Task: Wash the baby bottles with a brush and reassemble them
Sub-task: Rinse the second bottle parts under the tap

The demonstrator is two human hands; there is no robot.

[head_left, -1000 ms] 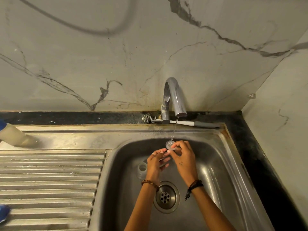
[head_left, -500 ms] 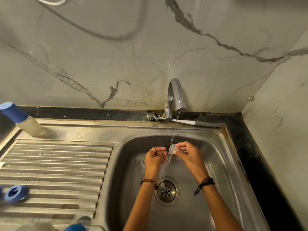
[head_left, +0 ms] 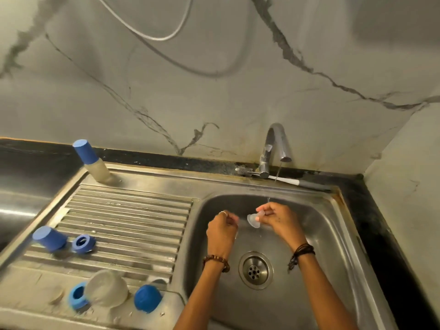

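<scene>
Over the sink basin (head_left: 333, 234), my right hand (head_left: 281, 222) pinches a clear silicone nipple (head_left: 254, 220) just under the thin water stream from the faucet (head_left: 276, 148). My left hand (head_left: 222, 231) hovers a little to the left with its fingers curled, and nothing shows in it. A bottle brush (head_left: 285, 181) lies on the ledge behind the faucet. On the drainboard (head_left: 131, 222) lie a clear bottle (head_left: 107, 288), two blue rings (head_left: 83, 244) (head_left: 77, 295) and two blue caps (head_left: 48, 238) (head_left: 146, 297). A capped bottle (head_left: 91, 160) stands at the back left.
The drain (head_left: 256, 270) sits in the basin floor below my hands. A black counter (head_left: 381, 234) borders the sink on the right and back. Marble wall (head_left: 214, 91) rises behind, with a hose loop hanging on it.
My hands have drawn apart: the left one has let go of the nipple and the right one keeps it. The view has swung left, so the drainboard parts now show.
</scene>
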